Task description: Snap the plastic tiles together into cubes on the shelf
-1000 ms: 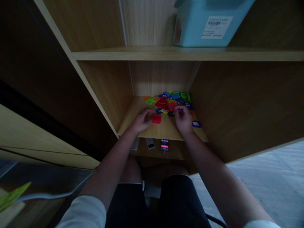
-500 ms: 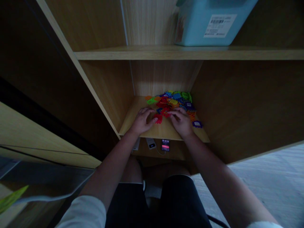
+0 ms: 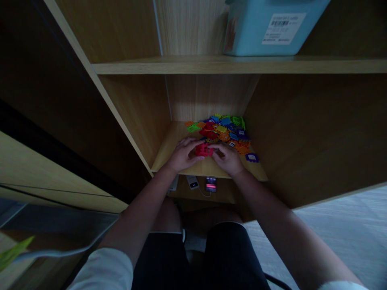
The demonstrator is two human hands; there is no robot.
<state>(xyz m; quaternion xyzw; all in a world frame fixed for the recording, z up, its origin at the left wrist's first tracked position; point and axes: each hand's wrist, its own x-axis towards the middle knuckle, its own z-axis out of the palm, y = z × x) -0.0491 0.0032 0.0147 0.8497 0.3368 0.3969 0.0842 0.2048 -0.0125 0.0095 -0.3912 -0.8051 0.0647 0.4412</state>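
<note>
Grip: both hands closed on red plastic part (image 3: 204,150), 1 from each side. Left hand (image 3: 183,155): thumb at near edge, fingers curled over far edge, opening about as wide as part. Right hand (image 3: 227,158): thumb and fingertips pinching right edge. Cannot tell if part is 1 piece or 2 joined. Part is over shelf board (image 3: 166,151), between hands, just in front of mixed-color pile (image 3: 222,129). Purple piece (image 3: 252,157) lies right of right hand, apart from it.
</note>
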